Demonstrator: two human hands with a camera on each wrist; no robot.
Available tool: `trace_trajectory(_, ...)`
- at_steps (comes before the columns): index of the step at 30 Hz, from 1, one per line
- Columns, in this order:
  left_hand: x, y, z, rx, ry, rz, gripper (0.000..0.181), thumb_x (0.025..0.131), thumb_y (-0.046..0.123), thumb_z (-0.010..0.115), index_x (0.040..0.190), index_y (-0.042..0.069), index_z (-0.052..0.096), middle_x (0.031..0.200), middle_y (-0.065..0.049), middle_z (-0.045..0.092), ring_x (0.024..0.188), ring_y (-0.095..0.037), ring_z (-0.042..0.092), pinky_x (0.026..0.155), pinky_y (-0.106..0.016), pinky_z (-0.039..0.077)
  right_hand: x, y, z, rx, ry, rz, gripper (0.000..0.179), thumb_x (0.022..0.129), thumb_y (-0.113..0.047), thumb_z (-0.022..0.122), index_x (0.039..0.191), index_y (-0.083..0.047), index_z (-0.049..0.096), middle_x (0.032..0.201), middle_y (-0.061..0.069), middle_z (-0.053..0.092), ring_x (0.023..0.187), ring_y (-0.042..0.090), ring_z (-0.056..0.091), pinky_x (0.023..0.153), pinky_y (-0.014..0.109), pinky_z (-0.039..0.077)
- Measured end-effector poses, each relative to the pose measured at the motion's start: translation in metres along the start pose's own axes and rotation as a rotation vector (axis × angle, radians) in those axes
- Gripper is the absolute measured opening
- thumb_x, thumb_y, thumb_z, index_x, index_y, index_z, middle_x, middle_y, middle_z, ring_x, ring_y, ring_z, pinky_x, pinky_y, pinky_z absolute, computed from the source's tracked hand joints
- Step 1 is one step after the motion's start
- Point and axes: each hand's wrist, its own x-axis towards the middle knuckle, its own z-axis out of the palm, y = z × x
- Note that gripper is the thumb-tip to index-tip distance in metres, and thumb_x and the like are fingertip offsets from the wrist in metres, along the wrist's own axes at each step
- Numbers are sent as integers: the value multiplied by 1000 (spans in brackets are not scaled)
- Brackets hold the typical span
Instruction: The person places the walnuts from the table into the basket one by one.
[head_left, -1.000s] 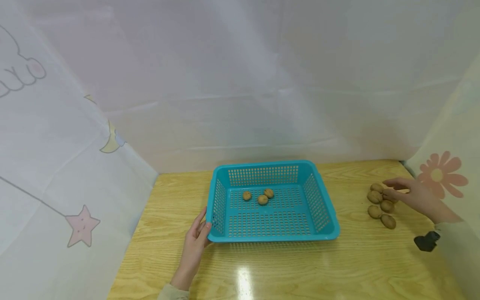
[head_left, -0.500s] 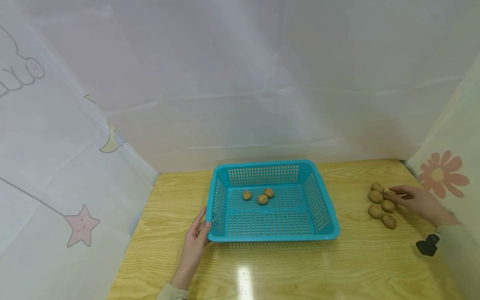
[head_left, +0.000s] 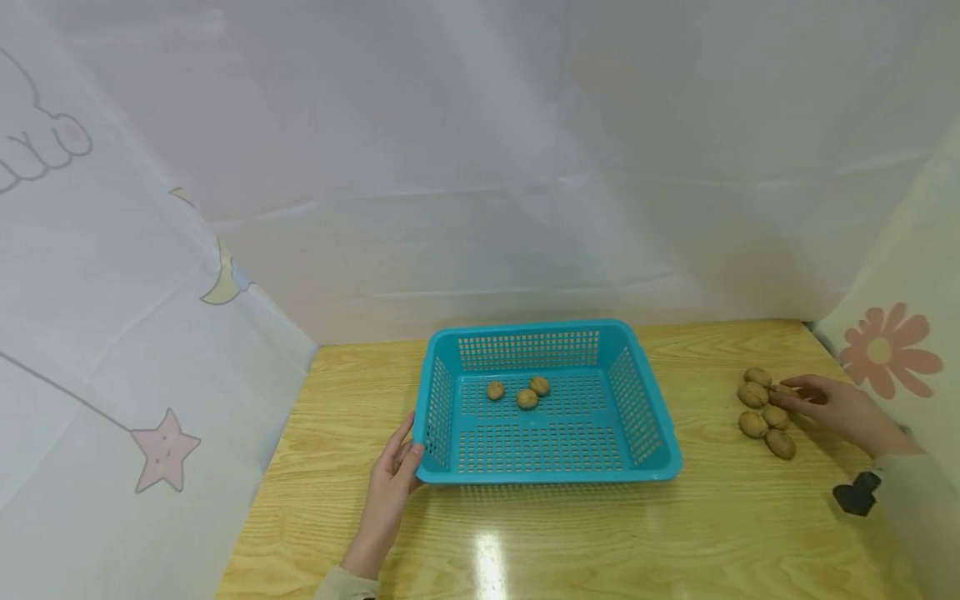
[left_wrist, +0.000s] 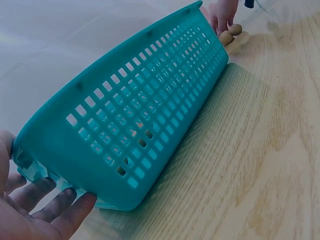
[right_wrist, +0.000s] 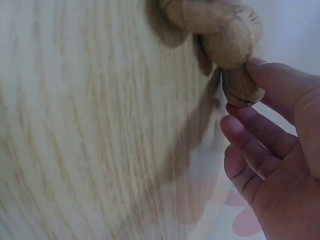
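Note:
A blue perforated plastic basket [head_left: 547, 477] sits mid-table in the head view, with 3 walnuts [head_left: 527, 399] on its floor. My left hand [head_left: 390, 479] grips the basket's near left corner, thumb at the rim and fingers against the outside, as the left wrist view shows. At the right, my right hand [head_left: 843, 410] pinches a walnut [right_wrist: 241, 87] between thumb and fingertip, at the edge of a small group of walnuts [head_left: 753, 394]. In the right wrist view, the pinched walnut touches or nearly touches a neighbouring walnut [right_wrist: 230, 46]. The other fingers are bent below it.
The wood-grain table [head_left: 600, 542] carries the basket and the walnuts. A pale cloth curtain [head_left: 487, 167] stands behind, with more cloth at both sides. A printed flower [head_left: 888, 350] marks the right cloth, close to my right wrist.
My right hand has lowered slightly and its fingers have closed in on the outer walnut. Neighbouring walnuts have shifted a little. My left hand and the basket have stayed in place.

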Motion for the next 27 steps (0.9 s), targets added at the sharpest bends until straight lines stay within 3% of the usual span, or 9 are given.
trace_trajectory(5, 0, 0, 0, 1, -3, -4, 61, 111, 27, 53, 165, 13, 29, 155, -23, 49, 132, -41, 58, 93, -35, 60, -1, -4, 0, 4, 24, -35, 58, 106, -35, 63, 141, 10, 53, 126, 41, 60, 108, 53, 63, 79, 60, 56)
trace_trajectory(8, 0, 0, 1, 4, -1, -3, 61, 111, 28, 53, 165, 13, 29, 156, -23, 49, 133, -40, 58, 93, -35, 60, 0, -9, -2, 15, 47, -63, 54, 104, -32, 66, 141, 7, 55, 126, 38, 61, 98, 13, 68, 74, 44, 59)
trace_trajectory(10, 0, 0, 1, 1, 2, -1, 61, 111, 27, 53, 165, 14, 29, 156, -22, 48, 133, -40, 58, 93, -35, 60, 0, -13, -4, 29, 60, -76, 53, 104, -31, 67, 140, 6, 57, 127, 38, 61, 93, -11, 56, 70, 35, 57)
trace_trajectory(12, 0, 0, 1, -1, 3, 4, 60, 111, 26, 53, 165, 14, 30, 157, -22, 48, 134, -40, 57, 93, -35, 60, 1, -18, -5, 43, 64, -81, 52, 104, -31, 66, 141, 5, 56, 128, 37, 60, 91, -24, 41, 71, 35, 56)
trace_trajectory(17, 1, -1, 1, -3, 3, 16, 59, 111, 25, 53, 165, 16, 31, 157, -21, 47, 134, -39, 57, 94, -35, 60, 1, -30, -7, 50, 82, -93, 51, 105, -30, 65, 142, 4, 56, 128, 37, 60, 91, -26, 37, 76, 58, 57)
trace_trajectory(27, 0, -2, 0, 3, -10, 16, 60, 111, 28, 52, 165, 16, 30, 157, -22, 48, 134, -41, 57, 95, -36, 60, -1, -68, -15, 64, 61, -109, 49, 106, -36, 64, 145, -9, 58, 130, 25, 64, 95, -24, 42, 79, 59, 55)
